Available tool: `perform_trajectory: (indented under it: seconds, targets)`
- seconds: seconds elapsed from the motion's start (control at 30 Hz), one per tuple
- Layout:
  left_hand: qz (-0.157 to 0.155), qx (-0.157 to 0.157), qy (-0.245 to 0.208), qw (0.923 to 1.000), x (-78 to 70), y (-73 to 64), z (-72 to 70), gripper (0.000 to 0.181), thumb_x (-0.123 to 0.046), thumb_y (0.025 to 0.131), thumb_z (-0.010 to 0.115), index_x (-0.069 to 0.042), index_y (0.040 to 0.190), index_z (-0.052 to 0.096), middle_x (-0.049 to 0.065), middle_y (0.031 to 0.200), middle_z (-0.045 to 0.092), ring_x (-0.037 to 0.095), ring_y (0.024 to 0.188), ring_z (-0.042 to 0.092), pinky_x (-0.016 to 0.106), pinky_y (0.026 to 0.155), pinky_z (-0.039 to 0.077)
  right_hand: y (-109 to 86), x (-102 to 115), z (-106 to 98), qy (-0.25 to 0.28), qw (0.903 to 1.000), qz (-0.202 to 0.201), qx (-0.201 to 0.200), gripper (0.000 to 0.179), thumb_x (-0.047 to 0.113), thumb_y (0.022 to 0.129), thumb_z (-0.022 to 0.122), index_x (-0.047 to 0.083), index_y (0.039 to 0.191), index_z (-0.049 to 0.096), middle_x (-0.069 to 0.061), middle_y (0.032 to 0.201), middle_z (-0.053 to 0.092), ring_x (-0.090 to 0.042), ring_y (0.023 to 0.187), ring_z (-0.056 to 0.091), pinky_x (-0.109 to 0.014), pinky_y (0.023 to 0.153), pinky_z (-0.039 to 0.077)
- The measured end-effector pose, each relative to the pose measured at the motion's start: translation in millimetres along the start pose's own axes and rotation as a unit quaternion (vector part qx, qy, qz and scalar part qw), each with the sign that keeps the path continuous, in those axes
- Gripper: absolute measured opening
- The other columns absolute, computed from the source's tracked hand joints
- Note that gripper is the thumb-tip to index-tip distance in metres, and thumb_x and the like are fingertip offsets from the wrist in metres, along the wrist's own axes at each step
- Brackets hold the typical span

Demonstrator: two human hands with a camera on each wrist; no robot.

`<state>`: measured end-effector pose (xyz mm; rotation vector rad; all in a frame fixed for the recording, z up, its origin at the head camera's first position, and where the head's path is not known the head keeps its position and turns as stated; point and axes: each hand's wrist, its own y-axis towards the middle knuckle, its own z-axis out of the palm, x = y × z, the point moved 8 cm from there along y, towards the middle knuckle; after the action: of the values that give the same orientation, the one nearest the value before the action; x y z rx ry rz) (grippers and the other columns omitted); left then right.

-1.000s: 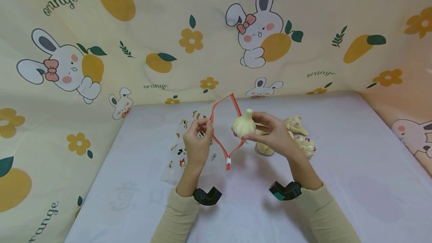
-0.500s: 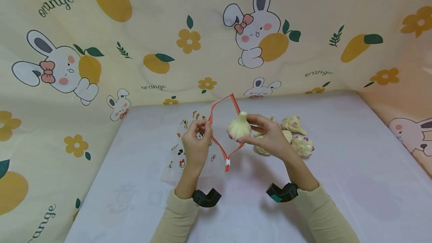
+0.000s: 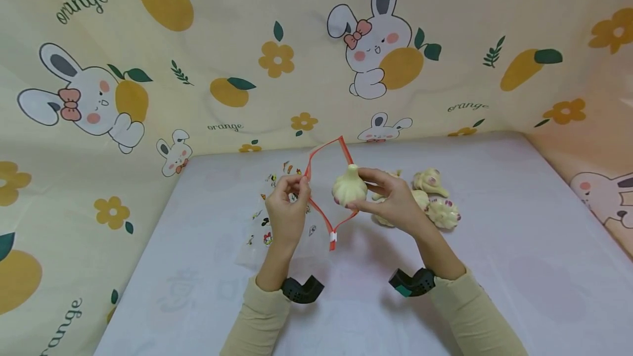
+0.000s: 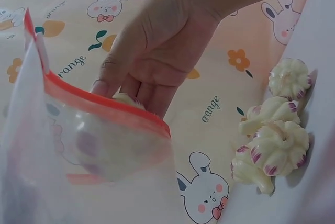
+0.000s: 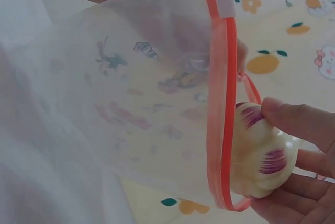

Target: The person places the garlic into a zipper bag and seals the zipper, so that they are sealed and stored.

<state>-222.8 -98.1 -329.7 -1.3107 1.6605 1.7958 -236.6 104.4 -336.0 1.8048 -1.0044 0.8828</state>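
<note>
A pale table [image 3: 198, 218] lies beneath the fingers [image 3: 379, 176]. Beyond them rises a cream cloth [image 3: 316, 4] printed with orange fruits [image 3: 165, 0], flowers [image 3: 268, 60], white rabbits [image 3: 371, 82] and lettering [image 3: 81, 7] reading "orange", repeated to either side of the fingers.

Bare hands [image 3: 288, 210]; beige sleeves [image 3: 261, 317]; black angular wrist cameras [image 3: 298, 291], right one with teal patch [image 3: 404, 290].

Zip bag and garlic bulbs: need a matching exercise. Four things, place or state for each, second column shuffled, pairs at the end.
Things
1. Left hand
2. Right hand
3. White slider
4. Loose bulbs

Place or state
A. Clustered on the table
B. Holds a garlic bulb at the mouth of the bag
C. On the red rim, apart from both hands
D. Pinches the red rim

Pairs: 1-D, 2-B, 3-C, 4-A
</note>
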Motion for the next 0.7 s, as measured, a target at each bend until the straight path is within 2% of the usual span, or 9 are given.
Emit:
perform_trajectory:
  seconds: [0.17, 0.43, 0.47, 0.6, 0.7]
  targets:
    - [-0.007, 0.002, -0.001, 1.0000, 0.7, 0.2, -0.3, 0.010, -0.004, 0.089, 0.060, 0.004, 0.090, 0.065, 0.018, 0.069, 0.064, -0.001, 0.066, 0.054, 0.020, 0.056, 0.045, -0.2, -3.6, 3.0, -0.004, 1.0000, 0.006, 0.006, 0.063, 0.000, 0.072, 0.080, -0.005, 0.130, 0.054, -0.023, 0.133, 0.058, -0.031, 0.121, 0.057, -0.030, 0.098, 0.051]
    - [-0.008, 0.000, -0.001, 1.0000, 0.5, 0.8, -1.1, 0.011, -0.005, 0.089, 0.059, 0.004, 0.090, 0.065, 0.018, 0.069, 0.064, -0.001, 0.065, 0.053, 0.017, 0.056, 0.041, 0.3, -4.3, 5.1, 0.001, 0.9999, -0.001, 0.013, 0.062, -0.001, 0.072, 0.079, -0.005, 0.129, 0.055, -0.023, 0.132, 0.058, -0.036, 0.121, 0.057, -0.035, 0.099, 0.050]
    - [-0.008, -0.001, -0.003, 1.0000, 0.6, 0.8, -1.2, 0.011, -0.005, 0.089, 0.059, 0.004, 0.090, 0.065, 0.018, 0.068, 0.064, -0.001, 0.065, 0.053, 0.017, 0.057, 0.041, 0.3, -3.8, 5.0, 0.001, 0.9999, -0.004, 0.013, 0.062, -0.001, 0.072, 0.079, -0.005, 0.129, 0.055, -0.023, 0.131, 0.059, -0.035, 0.121, 0.058, -0.036, 0.098, 0.050]
    - [-0.007, -0.003, -0.005, 1.0000, 1.2, 0.6, -1.6, 0.010, -0.004, 0.089, 0.059, 0.004, 0.090, 0.065, 0.018, 0.068, 0.065, -0.002, 0.066, 0.054, 0.015, 0.058, 0.041, 0.0, -3.3, 4.4, 0.007, 0.9998, -0.010, 0.013, 0.059, -0.002, 0.073, 0.079, -0.003, 0.127, 0.057, -0.023, 0.130, 0.060, -0.002, 0.116, 0.061, -0.038, 0.098, 0.050]
    - [-0.003, -0.005, -0.004, 1.0000, 0.8, 0.6, -1.3, 0.010, -0.004, 0.089, 0.059, 0.004, 0.090, 0.065, 0.018, 0.069, 0.066, -0.001, 0.066, 0.055, 0.014, 0.057, 0.042, -0.3, -5.1, 3.9, 0.011, 0.9998, -0.002, 0.015, 0.057, -0.001, 0.073, 0.078, -0.003, 0.127, 0.058, -0.023, 0.130, 0.061, 0.018, 0.108, 0.054, -0.038, 0.097, 0.050]
